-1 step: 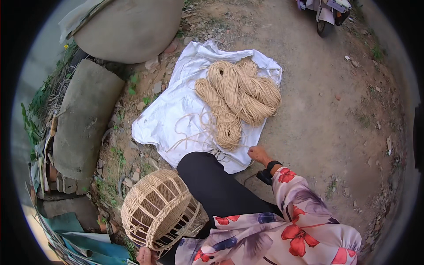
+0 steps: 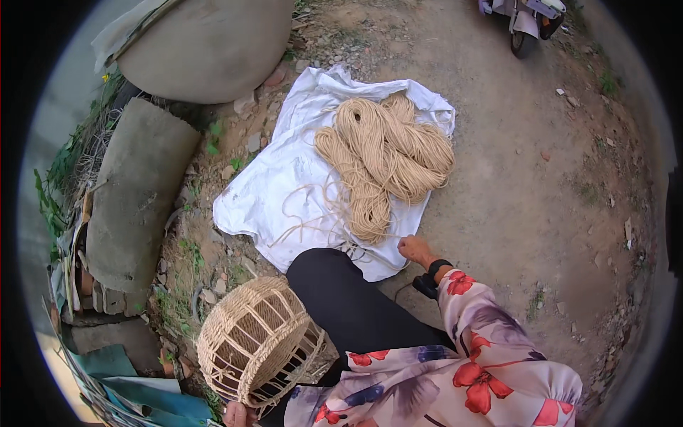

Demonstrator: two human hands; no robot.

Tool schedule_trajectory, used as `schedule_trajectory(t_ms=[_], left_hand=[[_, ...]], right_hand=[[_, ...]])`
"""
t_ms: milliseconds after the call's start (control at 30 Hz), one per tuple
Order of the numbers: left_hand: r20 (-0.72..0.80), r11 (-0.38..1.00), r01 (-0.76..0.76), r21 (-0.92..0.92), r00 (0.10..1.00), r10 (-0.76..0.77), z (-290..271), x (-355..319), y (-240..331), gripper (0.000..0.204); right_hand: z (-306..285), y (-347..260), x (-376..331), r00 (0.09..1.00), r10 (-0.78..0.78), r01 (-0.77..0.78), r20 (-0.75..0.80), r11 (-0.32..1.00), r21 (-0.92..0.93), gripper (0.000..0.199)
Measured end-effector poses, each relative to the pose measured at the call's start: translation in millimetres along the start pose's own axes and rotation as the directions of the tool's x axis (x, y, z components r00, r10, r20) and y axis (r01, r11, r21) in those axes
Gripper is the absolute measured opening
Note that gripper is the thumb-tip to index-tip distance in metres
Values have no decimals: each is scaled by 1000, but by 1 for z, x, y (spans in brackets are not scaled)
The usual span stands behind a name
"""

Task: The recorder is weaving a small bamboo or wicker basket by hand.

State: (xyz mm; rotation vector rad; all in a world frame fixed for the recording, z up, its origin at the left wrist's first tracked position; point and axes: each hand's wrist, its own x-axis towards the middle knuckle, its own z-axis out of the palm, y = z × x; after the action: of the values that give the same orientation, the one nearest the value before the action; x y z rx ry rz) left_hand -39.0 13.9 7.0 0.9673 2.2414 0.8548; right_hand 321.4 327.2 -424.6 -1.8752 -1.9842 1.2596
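A woven basket (image 2: 267, 341) of tan twisted cord, with open slatted sides, lies tilted against my dark-trousered leg at lower left. My left hand (image 2: 238, 414), cut off by the lower edge, grips its rim. My right hand (image 2: 415, 249) is closed near the front right edge of a white cloth (image 2: 263, 185). From that fist a thin strand of cord (image 2: 393, 236) runs toward large tan hanks of cord (image 2: 384, 153) piled on the cloth. Loose cord ends (image 2: 302, 213) curl beside the hanks.
A curved grey slab (image 2: 139, 192) and a large rounded grey object (image 2: 206, 53) stand on the left among rubble and weeds. Teal sheets (image 2: 135, 391) lie at lower left. A scooter (image 2: 525, 25) is parked at the far right on the dirt path (image 2: 519, 192).
The basket has shifted very slightly to the right, and my left hand with it. My right hand has barely moved.
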Motion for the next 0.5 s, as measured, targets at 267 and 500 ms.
schedule_trajectory(t_ms=[267, 500], left_hand=[[7, 908, 241, -342, 967, -254, -5, 1, -20, 20], [34, 947, 212, -241, 977, -210, -1, 11, 2, 17]], right_hand=[[39, -29, 42, 997, 53, -36, 48, 951, -308, 26], [81, -21, 54, 972, -217, 218, 95, 976, -3, 17]])
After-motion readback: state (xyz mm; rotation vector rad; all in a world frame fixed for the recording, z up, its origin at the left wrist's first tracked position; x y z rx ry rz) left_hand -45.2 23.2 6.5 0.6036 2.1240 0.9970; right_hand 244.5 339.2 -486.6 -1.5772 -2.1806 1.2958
